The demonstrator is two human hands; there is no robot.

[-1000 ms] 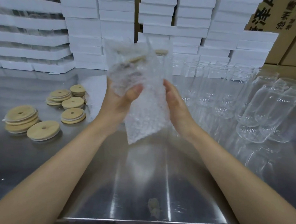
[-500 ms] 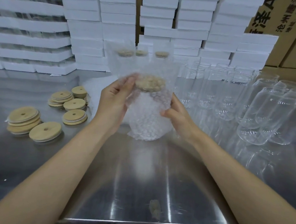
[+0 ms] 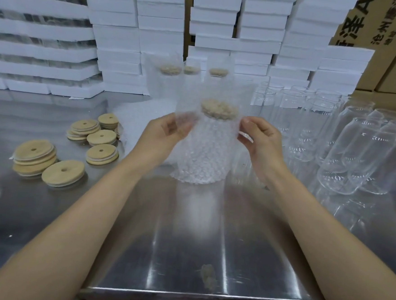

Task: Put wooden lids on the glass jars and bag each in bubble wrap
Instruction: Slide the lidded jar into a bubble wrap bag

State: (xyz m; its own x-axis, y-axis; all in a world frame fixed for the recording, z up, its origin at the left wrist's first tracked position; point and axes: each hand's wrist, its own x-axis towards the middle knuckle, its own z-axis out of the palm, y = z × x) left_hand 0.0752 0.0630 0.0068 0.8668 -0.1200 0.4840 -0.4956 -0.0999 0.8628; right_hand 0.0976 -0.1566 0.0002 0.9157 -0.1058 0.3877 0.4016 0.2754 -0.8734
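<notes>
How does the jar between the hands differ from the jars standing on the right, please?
The bagged jar has a wooden lid; the jars on the right are open-topped. The bagged jar sits in a bubble-wrap bag; those jars are bare. Both look like clear glass.

The stainless-steel table carries stacked wooden lids at the left and bare glass jars crowded at the right. A bubble-wrapped jar stands mid-table, with three bagged jars and white foam boxes behind.
</notes>
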